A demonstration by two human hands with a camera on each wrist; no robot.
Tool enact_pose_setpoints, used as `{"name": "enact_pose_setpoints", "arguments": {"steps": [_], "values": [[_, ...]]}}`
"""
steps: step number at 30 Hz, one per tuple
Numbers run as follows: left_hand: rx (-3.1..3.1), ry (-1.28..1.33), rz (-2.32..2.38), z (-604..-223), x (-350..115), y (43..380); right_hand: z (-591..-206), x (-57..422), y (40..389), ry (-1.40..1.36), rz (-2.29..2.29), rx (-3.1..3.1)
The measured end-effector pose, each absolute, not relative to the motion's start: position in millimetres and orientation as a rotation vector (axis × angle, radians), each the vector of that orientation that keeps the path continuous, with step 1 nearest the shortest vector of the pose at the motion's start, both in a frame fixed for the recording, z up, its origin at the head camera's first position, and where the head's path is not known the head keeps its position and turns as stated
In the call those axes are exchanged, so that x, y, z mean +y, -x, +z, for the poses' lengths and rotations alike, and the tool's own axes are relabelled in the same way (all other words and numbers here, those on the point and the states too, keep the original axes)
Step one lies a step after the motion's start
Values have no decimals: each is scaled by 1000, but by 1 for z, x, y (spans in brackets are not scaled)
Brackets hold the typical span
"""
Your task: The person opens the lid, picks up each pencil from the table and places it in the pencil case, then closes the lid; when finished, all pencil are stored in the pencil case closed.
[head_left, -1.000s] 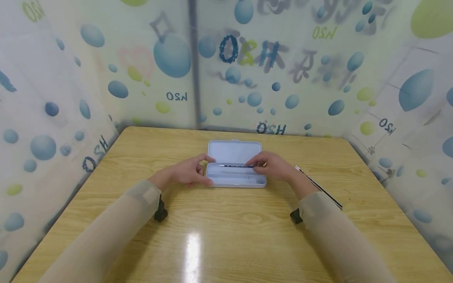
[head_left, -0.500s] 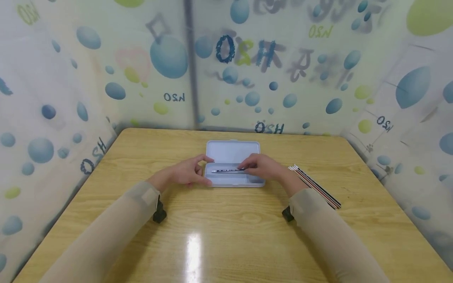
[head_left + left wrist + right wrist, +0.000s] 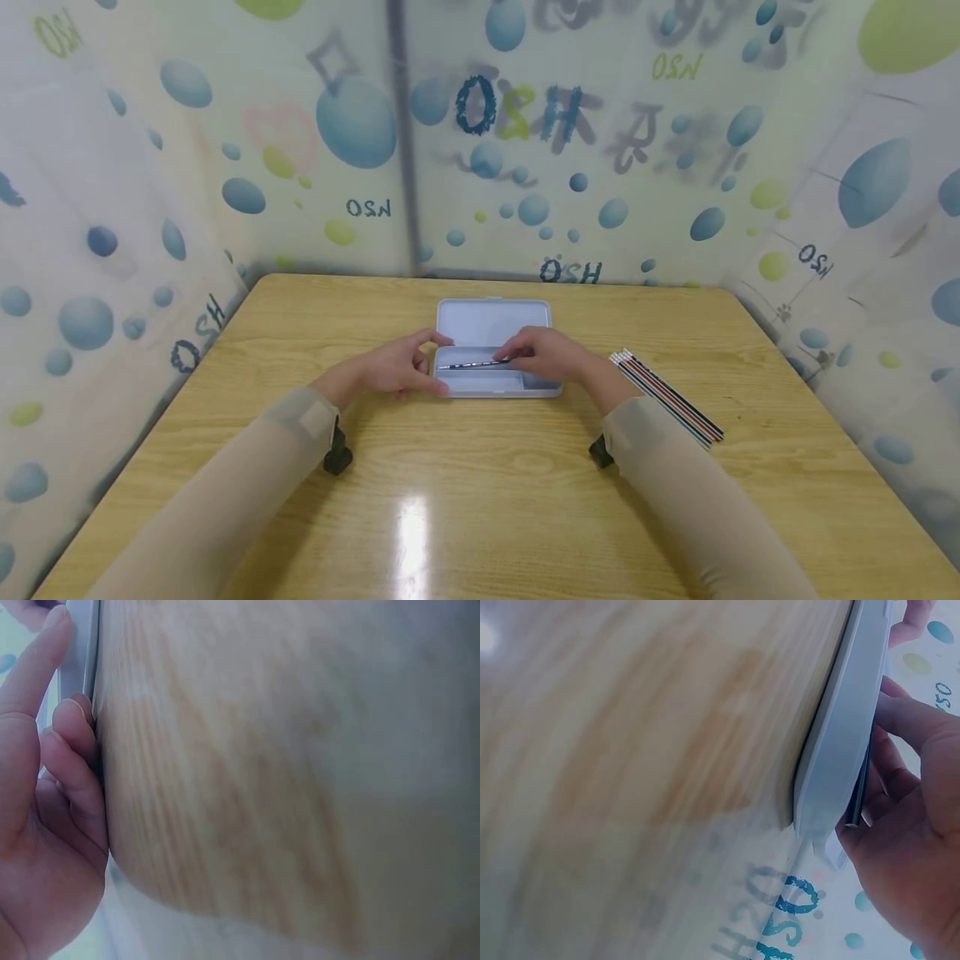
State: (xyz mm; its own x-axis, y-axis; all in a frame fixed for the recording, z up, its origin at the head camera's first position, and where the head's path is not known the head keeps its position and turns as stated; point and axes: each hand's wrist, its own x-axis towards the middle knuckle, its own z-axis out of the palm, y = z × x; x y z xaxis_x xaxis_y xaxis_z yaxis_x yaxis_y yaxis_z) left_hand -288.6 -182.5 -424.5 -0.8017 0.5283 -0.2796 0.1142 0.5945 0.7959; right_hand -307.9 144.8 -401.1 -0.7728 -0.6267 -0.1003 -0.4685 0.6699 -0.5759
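Note:
A pale bluish-white pencil case (image 3: 467, 385) lies with its lid folded back, near the middle of the table. My left hand (image 3: 392, 364) grips its left end, thumb at the front corner and index finger at the back corner. In the left wrist view the thumb or finger (image 3: 37, 667) reaches along the case's side. Over the case's right part, my right hand (image 3: 553, 353) pinches a dark patterned pencil (image 3: 468, 365), which lies lengthwise across the back compartment, slightly tilted. The pencil's dark rear end (image 3: 855, 814) sticks out under the palm in the right wrist view.
Several striped pencils (image 3: 667, 398) with white-tipped ends lie side by side on the wooden table (image 3: 495, 500), right of the case and beside the right forearm. Patterned fabric walls (image 3: 645, 217) stand behind and at both sides. Each wrist wears a small black device (image 3: 337, 457).
My right hand has moved left with the pencil, which now reaches close to the case's left end. More of the striped pencils show beside the right forearm. The left hand stays on the case.

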Motion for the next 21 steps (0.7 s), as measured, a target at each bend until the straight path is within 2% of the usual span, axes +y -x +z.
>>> {"name": "enact_pose_setpoints", "arguments": {"steps": [21], "values": [[2324, -511, 1126, -426, -183, 289, -400, 143, 304, 803, -781, 2587]]}}
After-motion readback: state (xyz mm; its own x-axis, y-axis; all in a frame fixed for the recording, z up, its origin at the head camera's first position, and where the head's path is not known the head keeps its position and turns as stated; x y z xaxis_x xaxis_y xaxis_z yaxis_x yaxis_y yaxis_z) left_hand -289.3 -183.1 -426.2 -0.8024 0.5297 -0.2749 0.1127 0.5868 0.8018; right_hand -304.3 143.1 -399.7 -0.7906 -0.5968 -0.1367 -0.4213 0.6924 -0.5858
